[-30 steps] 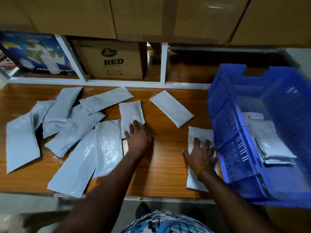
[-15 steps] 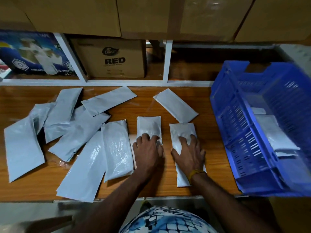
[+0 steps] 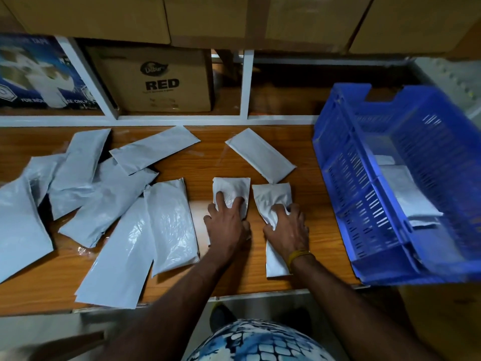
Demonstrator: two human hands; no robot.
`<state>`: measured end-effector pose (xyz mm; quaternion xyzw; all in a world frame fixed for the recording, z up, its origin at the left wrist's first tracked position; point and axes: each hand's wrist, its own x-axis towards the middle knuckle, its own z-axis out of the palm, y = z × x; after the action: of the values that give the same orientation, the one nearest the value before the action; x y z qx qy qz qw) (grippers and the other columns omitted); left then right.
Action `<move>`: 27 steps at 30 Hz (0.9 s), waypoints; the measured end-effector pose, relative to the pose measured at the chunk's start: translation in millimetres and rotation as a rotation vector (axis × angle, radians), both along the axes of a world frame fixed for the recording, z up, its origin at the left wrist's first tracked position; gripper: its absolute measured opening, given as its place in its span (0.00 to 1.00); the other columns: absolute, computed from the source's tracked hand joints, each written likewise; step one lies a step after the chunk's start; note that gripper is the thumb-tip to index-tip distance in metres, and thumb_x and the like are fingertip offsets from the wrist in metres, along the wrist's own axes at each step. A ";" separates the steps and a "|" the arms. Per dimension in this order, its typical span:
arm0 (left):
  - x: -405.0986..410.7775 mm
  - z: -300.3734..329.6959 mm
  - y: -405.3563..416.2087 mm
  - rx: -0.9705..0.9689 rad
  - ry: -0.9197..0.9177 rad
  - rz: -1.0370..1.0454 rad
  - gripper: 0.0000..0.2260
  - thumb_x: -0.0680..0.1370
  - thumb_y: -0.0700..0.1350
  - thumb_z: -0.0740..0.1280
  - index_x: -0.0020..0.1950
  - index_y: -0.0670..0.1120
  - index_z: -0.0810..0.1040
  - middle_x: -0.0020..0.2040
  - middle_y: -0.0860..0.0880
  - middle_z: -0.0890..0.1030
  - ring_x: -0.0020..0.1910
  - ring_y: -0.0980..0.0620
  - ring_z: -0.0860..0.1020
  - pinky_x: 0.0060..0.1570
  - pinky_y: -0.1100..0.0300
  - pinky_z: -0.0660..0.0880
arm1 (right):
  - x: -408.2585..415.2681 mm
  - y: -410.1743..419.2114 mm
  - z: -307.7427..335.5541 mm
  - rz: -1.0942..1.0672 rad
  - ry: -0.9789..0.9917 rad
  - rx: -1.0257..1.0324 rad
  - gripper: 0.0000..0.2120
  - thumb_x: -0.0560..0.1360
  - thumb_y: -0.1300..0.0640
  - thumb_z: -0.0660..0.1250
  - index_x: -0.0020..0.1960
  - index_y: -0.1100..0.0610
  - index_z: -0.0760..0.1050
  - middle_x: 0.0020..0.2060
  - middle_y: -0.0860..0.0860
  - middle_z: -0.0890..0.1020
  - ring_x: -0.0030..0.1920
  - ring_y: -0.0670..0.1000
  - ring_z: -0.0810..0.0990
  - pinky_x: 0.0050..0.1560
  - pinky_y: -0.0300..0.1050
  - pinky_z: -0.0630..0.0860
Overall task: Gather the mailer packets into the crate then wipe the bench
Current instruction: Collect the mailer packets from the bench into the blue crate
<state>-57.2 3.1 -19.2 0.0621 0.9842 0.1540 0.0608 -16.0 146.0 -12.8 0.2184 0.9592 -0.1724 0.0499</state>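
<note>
Two small white mailer packets lie side by side on the wooden bench point(image 3: 205, 162). My left hand point(image 3: 227, 226) grips the left packet point(image 3: 231, 187), its fingers bunching the plastic. My right hand point(image 3: 287, 229) curls into the right packet point(image 3: 272, 195) and crumples it. Another packet point(image 3: 260, 157) lies slanted just behind them. Several larger grey packets point(image 3: 104, 204) overlap across the left half of the bench. The blue slatted crate point(image 3: 328, 162) stands at the right end, with a few packets point(image 3: 406, 191) inside.
Behind the bench, a white shelf frame point(image 3: 246, 84) holds a cardboard box marked RED point(image 3: 156, 79) and a blue printed box point(image 3: 39, 74). Cardboard boxes point(image 3: 208, 16) sit above. The bench's front edge point(image 3: 247, 295) is close to my body.
Both hands slid their packets together toward the bench's middle. Flat on the packets before, my fingers now curl and bunch the plastic.
</note>
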 end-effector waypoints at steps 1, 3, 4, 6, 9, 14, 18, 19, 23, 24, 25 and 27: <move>2.7 0.7 0.9 0.026 -0.001 0.003 0.27 0.71 0.54 0.67 0.70 0.57 0.66 0.73 0.43 0.58 0.64 0.37 0.67 0.56 0.44 0.72 | 0.9 1.9 1.4 -0.006 0.025 -0.034 0.24 0.70 0.48 0.68 0.65 0.48 0.71 0.63 0.55 0.67 0.65 0.60 0.68 0.59 0.57 0.73; 7.7 4.7 2.5 0.099 0.012 0.021 0.25 0.71 0.54 0.68 0.68 0.57 0.68 0.72 0.43 0.59 0.64 0.37 0.68 0.56 0.44 0.72 | 2.5 6.7 6.1 -0.027 0.100 -0.093 0.21 0.69 0.51 0.68 0.62 0.49 0.74 0.61 0.55 0.68 0.62 0.60 0.70 0.58 0.57 0.74; 10.0 8.4 3.8 0.142 0.028 0.038 0.25 0.72 0.54 0.68 0.68 0.57 0.69 0.72 0.43 0.60 0.64 0.37 0.68 0.56 0.45 0.72 | 3.1 9.1 10.5 -0.035 0.153 -0.112 0.20 0.69 0.52 0.68 0.61 0.49 0.75 0.59 0.55 0.69 0.61 0.60 0.71 0.57 0.57 0.75; 13.0 19.5 8.0 0.249 0.077 0.081 0.24 0.71 0.56 0.67 0.67 0.57 0.71 0.73 0.42 0.61 0.64 0.37 0.69 0.56 0.45 0.74 | 2.9 14.5 22.9 -0.040 0.281 -0.129 0.18 0.68 0.53 0.69 0.58 0.49 0.76 0.57 0.55 0.70 0.58 0.60 0.73 0.56 0.56 0.75; 11.6 44.7 21.5 0.403 0.212 0.105 0.24 0.71 0.58 0.65 0.67 0.57 0.72 0.73 0.42 0.63 0.66 0.38 0.69 0.57 0.45 0.74 | 1.2 25.0 54.7 -0.033 0.459 -0.148 0.16 0.68 0.53 0.69 0.56 0.48 0.76 0.56 0.52 0.69 0.56 0.56 0.73 0.55 0.53 0.76; 12.2 106.8 60.4 0.621 0.371 0.103 0.22 0.72 0.57 0.65 0.66 0.57 0.72 0.72 0.44 0.63 0.71 0.42 0.65 0.63 0.45 0.71 | 6.1 53.4 117.6 -0.028 0.711 -0.199 0.15 0.70 0.52 0.68 0.57 0.47 0.75 0.57 0.49 0.68 0.59 0.51 0.73 0.58 0.49 0.76; 31.2 148.5 103.5 0.771 0.425 0.067 0.21 0.71 0.57 0.65 0.64 0.57 0.72 0.70 0.47 0.64 0.69 0.45 0.67 0.57 0.56 0.70 | 24.4 86.0 159.8 -0.040 0.843 -0.222 0.15 0.71 0.54 0.69 0.58 0.49 0.75 0.58 0.49 0.69 0.59 0.47 0.70 0.56 0.39 0.71; 36.5 156.0 115.3 0.794 0.434 0.058 0.20 0.72 0.55 0.66 0.64 0.57 0.73 0.70 0.48 0.65 0.68 0.47 0.67 0.56 0.59 0.69 | 29.9 95.7 168.2 -0.039 0.868 -0.218 0.16 0.72 0.54 0.69 0.59 0.49 0.75 0.58 0.50 0.69 0.59 0.47 0.71 0.56 0.37 0.69; 55.2 178.2 163.7 0.855 0.452 0.015 0.20 0.73 0.51 0.69 0.64 0.58 0.73 0.68 0.48 0.66 0.66 0.51 0.68 0.55 0.64 0.69 | 48.8 142.2 195.4 -0.061 0.929 -0.192 0.15 0.72 0.53 0.68 0.59 0.51 0.75 0.59 0.52 0.69 0.60 0.50 0.72 0.54 0.28 0.66; 58.2 182.6 176.1 0.858 0.457 0.001 0.20 0.73 0.50 0.69 0.64 0.57 0.73 0.67 0.48 0.66 0.65 0.51 0.68 0.56 0.62 0.69 | 52.2 155.3 200.7 -0.071 0.947 -0.185 0.15 0.72 0.53 0.68 0.59 0.51 0.75 0.59 0.52 0.69 0.60 0.50 0.73 0.54 0.25 0.64; 60.4 186.5 188.6 0.855 0.463 -0.011 0.20 0.72 0.49 0.70 0.63 0.57 0.74 0.67 0.48 0.67 0.64 0.51 0.69 0.57 0.60 0.70 | 55.3 168.6 205.0 -0.079 0.968 -0.173 0.15 0.72 0.54 0.68 0.59 0.52 0.76 0.59 0.53 0.70 0.60 0.51 0.73 0.55 0.23 0.63; 63.3 194.0 214.6 0.832 0.474 -0.035 0.19 0.71 0.49 0.69 0.62 0.56 0.75 0.65 0.47 0.68 0.63 0.49 0.70 0.59 0.54 0.72 | 59.9 197.0 211.2 -0.094 1.008 -0.140 0.15 0.71 0.54 0.68 0.58 0.52 0.77 0.58 0.54 0.70 0.61 0.53 0.73 0.58 0.28 0.65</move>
<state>6.1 217.7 174.8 0.1310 0.8246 0.5155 -0.1927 43.9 342.9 198.5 0.1472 0.8393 -0.3223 -0.4123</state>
